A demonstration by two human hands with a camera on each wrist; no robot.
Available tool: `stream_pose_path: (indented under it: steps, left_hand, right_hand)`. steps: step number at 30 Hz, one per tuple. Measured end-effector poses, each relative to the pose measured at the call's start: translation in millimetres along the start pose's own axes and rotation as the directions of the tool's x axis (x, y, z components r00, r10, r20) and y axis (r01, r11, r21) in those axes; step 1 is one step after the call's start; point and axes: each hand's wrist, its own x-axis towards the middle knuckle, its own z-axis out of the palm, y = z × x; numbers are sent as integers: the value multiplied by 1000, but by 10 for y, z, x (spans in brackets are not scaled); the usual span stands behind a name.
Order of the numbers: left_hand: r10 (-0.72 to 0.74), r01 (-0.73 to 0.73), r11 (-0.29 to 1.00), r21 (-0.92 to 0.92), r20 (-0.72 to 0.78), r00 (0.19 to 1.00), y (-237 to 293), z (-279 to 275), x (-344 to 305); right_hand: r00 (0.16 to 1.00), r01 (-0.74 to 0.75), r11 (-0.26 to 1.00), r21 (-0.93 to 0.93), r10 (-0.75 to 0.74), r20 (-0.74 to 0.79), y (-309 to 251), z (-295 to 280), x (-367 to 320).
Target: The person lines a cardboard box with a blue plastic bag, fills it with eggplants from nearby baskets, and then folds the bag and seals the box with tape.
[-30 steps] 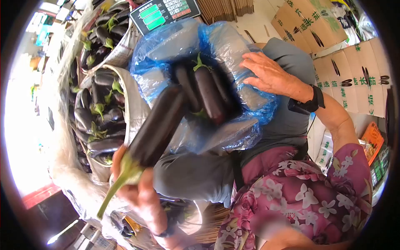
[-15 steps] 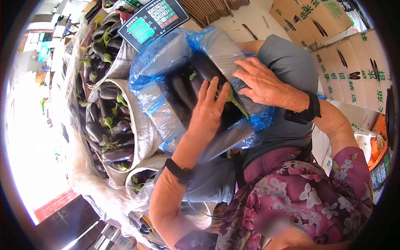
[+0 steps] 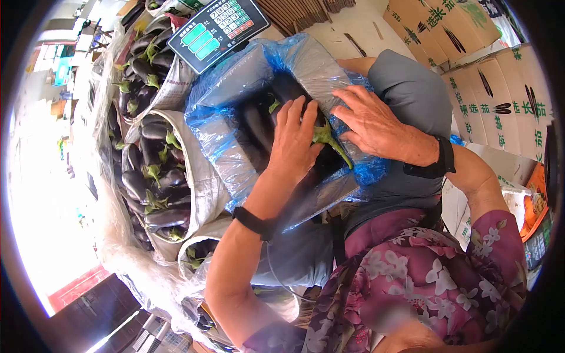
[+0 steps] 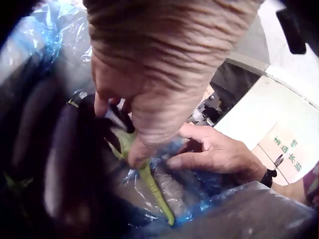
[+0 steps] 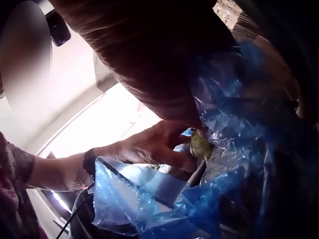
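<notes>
In the head view, my left hand (image 3: 293, 141) reaches into a box lined with blue-clear plastic (image 3: 209, 132), fingers bent over a dark eggplant whose green stem (image 3: 323, 135) points toward the lower right. The left wrist view shows the left thumb against that green cap (image 4: 124, 142), beside other dark eggplants (image 4: 62, 159). My right hand (image 3: 382, 129) rests on the box's plastic-covered right edge, fingers slightly bent and apart. From the right wrist view, the left hand (image 5: 154, 147) is at the stem's cap (image 5: 200, 144); the right hand's fingers are hidden.
A scale display (image 3: 218, 32) stands just beyond the box. Sacks full of eggplants (image 3: 159, 170) line the left side, with crumpled clear plastic (image 3: 126, 259) along them. Printed cardboard (image 3: 500, 103) lies at the right. The box rests by the person's grey-clad legs (image 3: 406, 88).
The left hand brought an eggplant from the lower left into the box and turned it, stem now toward the lower right. Since half a second ago its fingers have bent more. The right hand stays at the edge.
</notes>
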Motion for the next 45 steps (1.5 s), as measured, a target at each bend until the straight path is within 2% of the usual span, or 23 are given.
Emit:
stream_pose_path:
  steps: [2,4,5,7,14,17,19,22,23,25,26,28,29,30,31,32,35,37,38,39,42,44,45]
  left_hand:
    - [-64,63,996,-67,-12,998,-62,7,-36]
    - [46,-41,991,129,-35,998,-88,-23,-62]
    - [41,-36,991,128,-40,998,-132,30,-58]
    - [165,-125,934,335,-94,982,-260,207,19]
    - [326,-195,861,471,-216,920,-251,204,-32]
    - [327,-199,850,488,-191,925,-136,53,-65]
    - [323,-217,859,463,-162,933,-108,88,-98]
    - [301,-223,877,425,-126,945,-107,230,-131]
    - [301,-224,878,423,-125,945,-107,268,-128]
    - [225,-172,939,299,-154,962,-139,342,-136]
    - [223,-169,938,303,-155,962,-133,370,-156]
    - [105,-91,992,91,-157,982,-96,400,-173]
    - [104,-90,992,92,-156,982,-96,393,-191]
    - [69,-73,997,-28,-128,989,-74,340,-189]
    - [39,-53,988,-145,-97,995,-63,303,-186]
    - [40,-53,988,-142,-94,995,-67,327,-201]
    - [56,-60,997,-49,-83,995,-29,457,-232]
    - [63,-63,998,13,11,998,21,499,-229]
    - [113,-112,987,115,-5,994,-53,613,-245]
    - [111,-108,986,123,-14,994,-48,608,-221]
    - [55,-54,996,65,-13,998,-21,585,-197]
    - [99,-103,991,-80,-49,994,-70,421,-162]
    - [93,-97,993,-70,-52,994,-52,314,-157]
  right_hand:
    - [1000,9,1000,28,-9,8,-37,-56,-22]
    - [999,25,998,51,-27,28,-57,-68,-46]
    - [998,26,999,40,-28,52,-73,-43,-40]
    - [997,30,999,28,-32,71,-112,3,-27]
    - [996,13,999,-33,-10,87,-62,-10,-90]
    - [998,-3,998,-68,8,70,-172,-22,-225]
    - [998,28,995,-97,-23,54,-248,-56,-241]
    - [960,204,979,-20,-196,198,-419,-139,-343]
    - [961,202,979,-19,-194,199,-464,-127,-405]
    - [859,247,962,117,-273,433,-504,-75,-530]
    - [880,157,962,223,-239,411,-494,-34,-553]
    - [886,121,958,259,-222,407,-438,-80,-532]
    - [891,81,950,300,-204,406,-422,-107,-522]
    - [891,83,949,303,-207,404,-413,-150,-508]
    - [867,29,956,293,-170,468,-402,-204,-490]
    - [837,-27,961,277,-130,532,-394,-243,-475]
    - [875,-13,973,229,-99,474,-350,-296,-422]
    - [873,-17,981,192,-79,481,-319,-314,-407]
    - [870,-14,987,160,-67,488,-328,-321,-392]
    - [873,-2,988,157,-75,483,-321,-335,-364]
    - [887,-7,973,231,-101,451,-324,-390,-399]
    - [915,-14,956,293,-105,389,-294,-490,-359]
    - [916,-3,955,296,-116,383,-297,-536,-325]
